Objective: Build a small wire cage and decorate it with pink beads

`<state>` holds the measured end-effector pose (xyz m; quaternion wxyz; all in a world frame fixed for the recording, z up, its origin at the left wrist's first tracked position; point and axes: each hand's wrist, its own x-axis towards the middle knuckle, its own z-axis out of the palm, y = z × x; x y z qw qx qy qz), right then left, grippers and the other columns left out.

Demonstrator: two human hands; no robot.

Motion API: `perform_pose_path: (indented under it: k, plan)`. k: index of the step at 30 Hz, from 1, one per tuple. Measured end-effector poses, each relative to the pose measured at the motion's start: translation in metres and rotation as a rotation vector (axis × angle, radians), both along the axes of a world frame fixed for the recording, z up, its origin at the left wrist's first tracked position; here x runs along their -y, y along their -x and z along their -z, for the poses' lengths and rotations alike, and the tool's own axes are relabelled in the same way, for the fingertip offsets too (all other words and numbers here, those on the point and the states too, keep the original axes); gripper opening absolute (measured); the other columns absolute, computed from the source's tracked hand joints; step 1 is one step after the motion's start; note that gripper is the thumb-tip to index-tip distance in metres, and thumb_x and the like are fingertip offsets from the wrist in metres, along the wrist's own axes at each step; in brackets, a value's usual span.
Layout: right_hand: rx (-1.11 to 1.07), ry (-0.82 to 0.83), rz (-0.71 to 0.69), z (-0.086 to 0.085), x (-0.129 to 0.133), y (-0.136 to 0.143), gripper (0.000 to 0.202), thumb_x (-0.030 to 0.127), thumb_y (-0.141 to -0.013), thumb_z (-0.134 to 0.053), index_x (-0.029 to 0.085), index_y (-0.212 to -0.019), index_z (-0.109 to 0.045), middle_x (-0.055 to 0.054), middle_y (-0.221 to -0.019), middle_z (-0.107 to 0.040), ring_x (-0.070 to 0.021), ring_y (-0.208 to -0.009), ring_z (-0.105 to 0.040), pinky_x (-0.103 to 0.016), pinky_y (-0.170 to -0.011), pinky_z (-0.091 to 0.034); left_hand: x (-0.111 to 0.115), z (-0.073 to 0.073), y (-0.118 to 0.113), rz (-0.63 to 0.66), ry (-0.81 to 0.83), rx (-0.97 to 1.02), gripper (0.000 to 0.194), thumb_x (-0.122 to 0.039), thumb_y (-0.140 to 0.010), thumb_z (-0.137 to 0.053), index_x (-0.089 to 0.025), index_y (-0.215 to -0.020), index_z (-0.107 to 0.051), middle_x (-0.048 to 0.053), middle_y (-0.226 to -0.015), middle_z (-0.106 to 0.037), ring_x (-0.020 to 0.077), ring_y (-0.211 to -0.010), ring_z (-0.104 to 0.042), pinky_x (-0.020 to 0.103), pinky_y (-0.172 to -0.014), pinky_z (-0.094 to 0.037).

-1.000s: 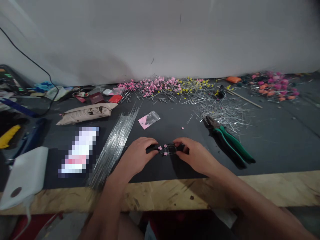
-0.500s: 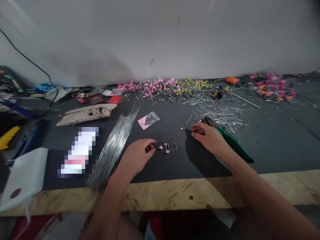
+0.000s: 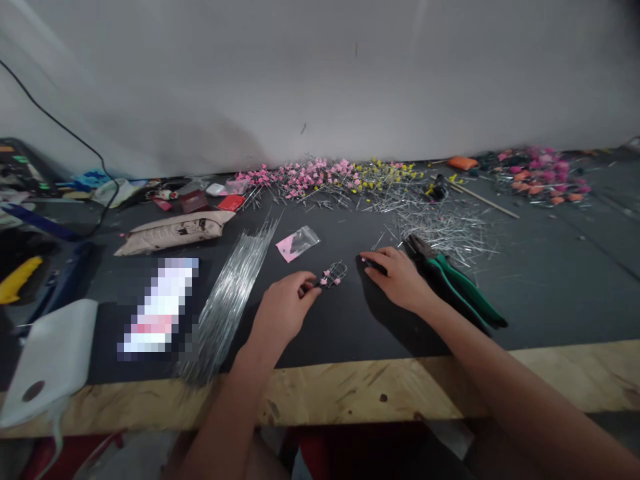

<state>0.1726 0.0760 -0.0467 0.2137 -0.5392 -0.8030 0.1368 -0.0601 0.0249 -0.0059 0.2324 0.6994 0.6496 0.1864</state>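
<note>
My left hand (image 3: pixel 286 300) is closed, its thumb and fingertips pinching the near end of a small wire frame with pink flowers (image 3: pixel 334 275). The frame's rounded wire loop points away to the right, just above the table. My right hand (image 3: pixel 395 275) reaches down to the tabletop with thumb and forefinger around a small pink bead (image 3: pixel 363 259); the other fingers are curled. Just to the right of this hand lie green-handled pliers (image 3: pixel 465 287), jaws pointing away from me. A small clear bag with a pink card (image 3: pixel 297 243) lies beyond my left hand.
A bundle of straight wires (image 3: pixel 231 287) lies left of my left hand, beside a blurred-out phone (image 3: pixel 161 307) and a white power bank (image 3: pixel 55 360). Pink flower stems (image 3: pixel 315 175), yellow ones (image 3: pixel 390 175) and loose wire pins (image 3: pixel 445 230) lie toward the wall.
My right hand has moved left and down from beside the pliers onto the pink bead. My left hand has shifted slightly, lifting and tilting the wire frame.
</note>
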Motion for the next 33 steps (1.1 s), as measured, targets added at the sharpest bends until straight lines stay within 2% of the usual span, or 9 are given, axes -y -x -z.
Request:
perform_pose_path:
  k: [3,5,8,12,18,26,33]
  plan:
    - [-0.020,0.006,0.018,0.000,0.000,0.001,0.030,0.025,-0.084,-0.048,0.022,-0.111,-0.062,-0.008,-0.098,-0.059,-0.0231,-0.093,-0.053,-0.038,-0.086,-0.040,0.002,-0.004,0.010,0.051,-0.026,-0.006,0.022,-0.026,-0.085,-0.044,-0.024,-0.099,-0.062,0.001,-0.096,-0.067,0.0174,-0.088,-0.060,0.031,-0.077,-0.045]
    - [-0.059,0.012,0.030,-0.001,0.000,0.002,0.027,0.024,-0.084,-0.049,0.022,-0.106,-0.064,-0.007,-0.095,-0.060,-0.0219,-0.091,-0.054,-0.037,-0.085,-0.041,0.005,-0.006,0.019,0.140,-0.021,-0.019,0.028,-0.018,-0.086,-0.038,-0.025,-0.098,-0.063,0.001,-0.102,-0.065,0.0162,-0.094,-0.058,0.031,-0.083,-0.044]
    - [-0.126,0.012,0.056,-0.001,0.000,0.002,0.021,0.023,-0.082,-0.051,0.021,-0.097,-0.065,-0.005,-0.092,-0.062,-0.0204,-0.087,-0.055,-0.035,-0.083,-0.042,0.010,-0.009,0.030,0.278,0.022,-0.057,0.040,-0.007,-0.082,-0.035,-0.026,-0.098,-0.065,0.001,-0.115,-0.057,0.0153,-0.103,-0.054,0.032,-0.090,-0.041]
    - [-0.175,0.006,0.083,0.001,0.000,0.003,0.015,0.023,-0.080,-0.053,0.020,-0.087,-0.066,-0.005,-0.086,-0.063,-0.0199,-0.084,-0.056,-0.034,-0.079,-0.043,0.014,-0.011,0.033,0.362,0.023,-0.130,0.047,0.000,-0.077,-0.033,-0.028,-0.097,-0.067,0.000,-0.126,-0.048,0.0169,-0.113,-0.046,0.036,-0.096,-0.038]
    - [-0.167,0.010,0.075,0.001,-0.001,0.002,0.022,0.023,-0.079,-0.053,0.022,-0.098,-0.065,-0.005,-0.088,-0.062,-0.0198,-0.083,-0.056,-0.035,-0.079,-0.043,0.012,-0.012,0.028,0.374,0.019,-0.136,0.038,-0.007,-0.083,-0.037,-0.028,-0.093,-0.068,0.001,-0.124,-0.049,0.0179,-0.111,-0.046,0.035,-0.093,-0.040]
    - [-0.195,0.005,0.095,0.003,-0.002,0.003,0.017,0.023,-0.078,-0.055,0.022,-0.091,-0.066,-0.004,-0.087,-0.063,-0.0193,-0.082,-0.056,-0.034,-0.078,-0.043,0.008,-0.015,0.022,0.357,0.030,-0.141,0.030,-0.013,-0.085,-0.043,-0.027,-0.088,-0.069,0.001,-0.120,-0.051,0.0192,-0.108,-0.048,0.037,-0.092,-0.041]
    - [-0.192,0.013,0.103,0.001,-0.001,0.004,0.017,0.023,-0.079,-0.054,0.021,-0.091,-0.066,-0.005,-0.086,-0.063,-0.0196,-0.082,-0.056,-0.034,-0.077,-0.044,0.007,-0.006,0.015,0.375,-0.039,-0.104,0.026,-0.015,-0.085,-0.045,-0.027,-0.090,-0.068,0.001,-0.117,-0.053,0.0187,-0.105,-0.049,0.037,-0.091,-0.042]
